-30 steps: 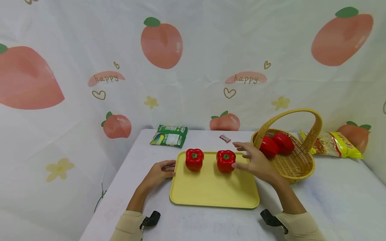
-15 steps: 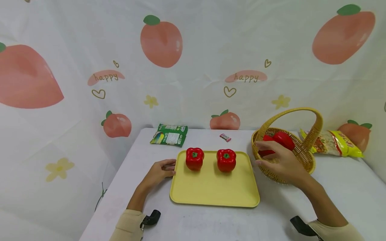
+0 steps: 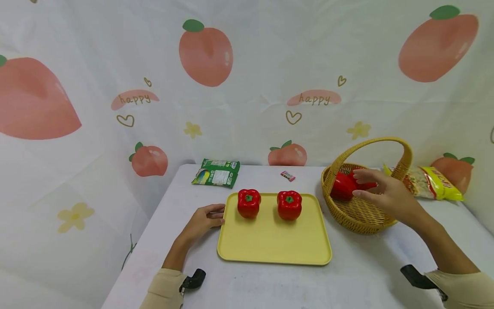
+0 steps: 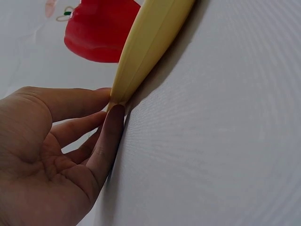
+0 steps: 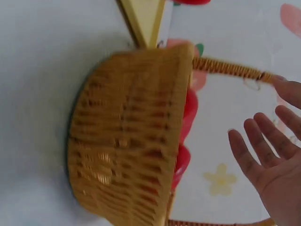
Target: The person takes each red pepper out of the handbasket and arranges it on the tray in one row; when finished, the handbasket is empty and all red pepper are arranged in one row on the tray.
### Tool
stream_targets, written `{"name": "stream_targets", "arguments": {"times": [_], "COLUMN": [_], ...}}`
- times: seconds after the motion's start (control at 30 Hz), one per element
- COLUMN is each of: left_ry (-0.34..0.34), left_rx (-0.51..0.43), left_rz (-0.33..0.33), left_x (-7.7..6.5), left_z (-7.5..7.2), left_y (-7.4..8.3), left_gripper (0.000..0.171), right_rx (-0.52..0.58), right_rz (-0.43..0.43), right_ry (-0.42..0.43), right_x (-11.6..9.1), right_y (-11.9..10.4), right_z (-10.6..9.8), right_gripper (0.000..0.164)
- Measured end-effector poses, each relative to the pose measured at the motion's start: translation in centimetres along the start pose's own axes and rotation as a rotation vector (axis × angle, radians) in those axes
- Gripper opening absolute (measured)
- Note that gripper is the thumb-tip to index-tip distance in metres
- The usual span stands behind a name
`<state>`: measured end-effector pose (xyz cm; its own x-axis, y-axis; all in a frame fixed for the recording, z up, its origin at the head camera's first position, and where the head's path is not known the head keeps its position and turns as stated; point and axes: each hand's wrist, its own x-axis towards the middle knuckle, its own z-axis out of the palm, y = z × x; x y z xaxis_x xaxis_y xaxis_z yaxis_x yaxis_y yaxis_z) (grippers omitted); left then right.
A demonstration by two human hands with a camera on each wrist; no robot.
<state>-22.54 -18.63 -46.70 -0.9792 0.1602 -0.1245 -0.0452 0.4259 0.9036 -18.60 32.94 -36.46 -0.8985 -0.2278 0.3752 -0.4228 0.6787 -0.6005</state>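
My left hand is at the left edge of a yellow tray, and in the left wrist view its thumb and fingertips pinch the rim. Two red bell peppers with green stems stand upright on the tray's far half, side by side. My right hand is over the yellow wicker basket to the right of the tray, fingers spread and holding nothing. Inside the basket lie two shiny red things like peppers, one partly hidden behind my right hand.
A green snack packet lies at the back left of the white table. Behind the tray is a small pink wrapped candy. The basket's tall arched handle rises over it. Right of the basket lies a yellow food bag.
My right hand has moved right, away from the right-hand pepper on the tray, to above the basket. My left hand, the tray and its peppers have stayed in place.
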Motion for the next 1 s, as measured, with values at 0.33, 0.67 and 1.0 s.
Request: {"name": "stream_targets", "arguments": {"times": [0.33, 0.67, 1.0], "left_ry": [-0.005, 0.005, -0.001], "left_rx": [-0.008, -0.010, -0.035], "left_rz": [-0.002, -0.011, -0.010], "left_x": [0.2, 0.1, 0.3], "left_z": [0.0, -0.1, 0.0], "left_y": [-0.1, -0.1, -0.3], "left_gripper": [0.051, 0.051, 0.051], "right_rx": [-0.088, -0.035, 0.030], "right_rz": [0.139, 0.229, 0.243], "right_ry": [-0.155, -0.289, -0.376], "right_x": [3.9, 7.2, 8.9], "right_y": [1.8, 2.7, 3.8], "right_z": [-2.4, -1.8, -1.1], "right_gripper": [0.058, 0.071, 0.057]}}
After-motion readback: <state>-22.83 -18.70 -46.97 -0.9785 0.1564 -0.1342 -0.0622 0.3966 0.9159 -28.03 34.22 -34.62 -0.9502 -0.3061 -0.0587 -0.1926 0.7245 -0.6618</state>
